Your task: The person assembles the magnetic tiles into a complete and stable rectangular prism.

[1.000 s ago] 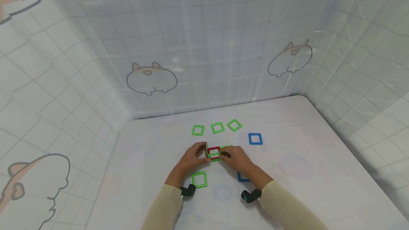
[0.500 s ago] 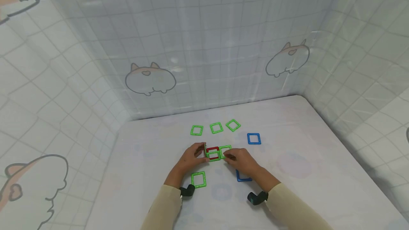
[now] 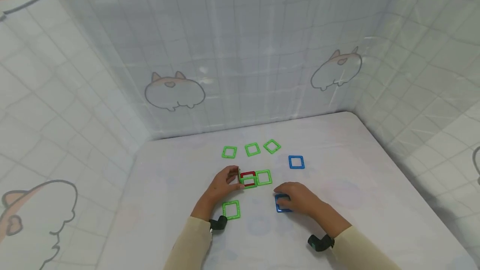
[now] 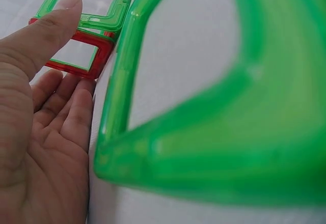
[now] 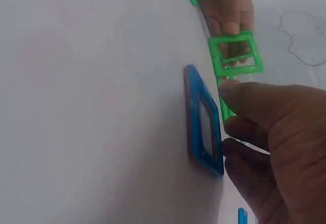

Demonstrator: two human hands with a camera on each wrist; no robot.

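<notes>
At 9 o'clock of the little build, the left hand (image 3: 224, 183) is seen with its fingers curled round a green square (image 3: 240, 176) that is stood up on its edge. That square is held against a red square (image 3: 248, 176), which lies flat on the desk (image 3: 168, 186). Two more green squares (image 3: 258, 178) are joined to the red one, at 6 o'clock and at 3 o'clock of it. If the left hand is moved or shaken, the upright square can be tipped over, and the joined squares can be pulled apart or slid out of line.

At 7 o'clock of the build, a single green square (image 3: 231, 210) lies flat, close by the left wrist. It can be knocked by the sleeve if the arm is dragged back.

At 5 o'clock of the build, the right hand (image 3: 296, 201) is laid over a blue square (image 3: 281, 203), and its edge is pinched by the fingertips (image 5: 235, 92). In the right wrist view the blue square is seen lifted on one edge. The grip looks thin, so the square can be dropped. If it is carried too near the build, it can be snapped onto the wrong side.

Three green squares (image 3: 252, 149) and another blue square (image 3: 296, 162) lie apart at 12 and 2 o'clock.
</notes>
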